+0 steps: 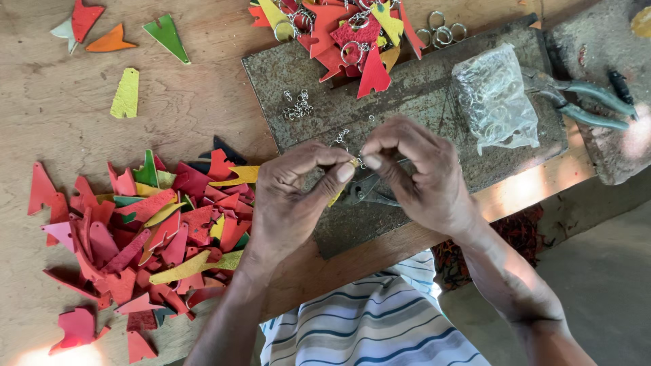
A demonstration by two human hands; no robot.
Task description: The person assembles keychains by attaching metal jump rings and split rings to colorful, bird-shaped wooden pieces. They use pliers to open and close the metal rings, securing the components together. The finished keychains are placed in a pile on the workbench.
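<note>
Above the grey metal slab [407, 102] on the counter [68, 115], my left hand [291, 196] pinches a small yellow leather piece [337, 194], long axis hanging downward. My right hand [420, 176] pinches a tiny metal ring [357, 161] at its top, fingertips almost touching.

- One package is seen: a small clear plastic bag [494, 95], laid on the upper right part of a grey, rusty metal plate [407, 95].
- The bag is crumpled and roughly oblong, with a glossy, see-through skin; small silver metal rings [498, 108] are held inside it.
- Its right edge is touched by the jaws of grey-handled pliers [583, 102]; a heap of red and yellow cut pieces [352, 34] is found to its upper left.
- No labels, signs or screens are seen.
</note>
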